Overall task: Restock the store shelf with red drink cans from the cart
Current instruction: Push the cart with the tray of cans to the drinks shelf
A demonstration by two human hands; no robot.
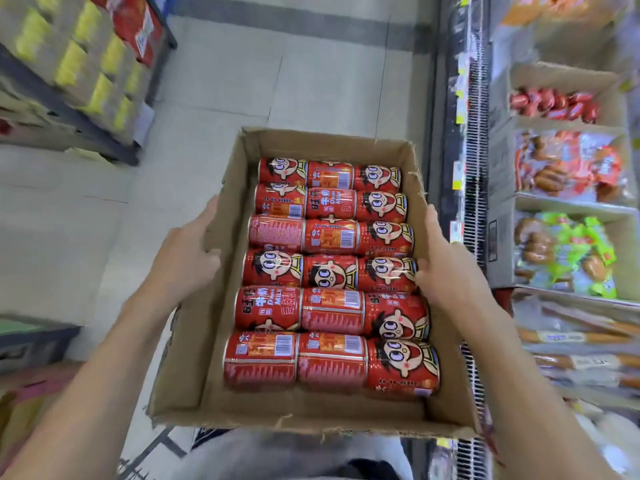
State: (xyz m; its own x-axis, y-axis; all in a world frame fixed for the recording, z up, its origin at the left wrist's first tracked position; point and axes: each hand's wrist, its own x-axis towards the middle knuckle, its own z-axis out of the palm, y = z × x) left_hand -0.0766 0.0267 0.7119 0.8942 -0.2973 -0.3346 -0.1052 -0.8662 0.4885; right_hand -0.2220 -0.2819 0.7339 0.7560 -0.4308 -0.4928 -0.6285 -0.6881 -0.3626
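Note:
An open cardboard box point(221, 344) is held up in front of me over the aisle floor. Inside it lie several red drink cans point(329, 275) on their sides, packed in three columns under clear wrap. My left hand point(187, 251) grips the box's left wall, thumb over the rim. My right hand point(446, 268) grips the right wall, its thumb inside against a can. Both forearms reach in from the bottom of the view.
On the right stands a chilled shelf point(478, 174) holding cardboard trays of packaged sausages point(568, 168) and green packs point(581, 251). At the left is a rack with yellow and red cartons point(86, 64). Light floor tiles point(277, 81) stretch ahead.

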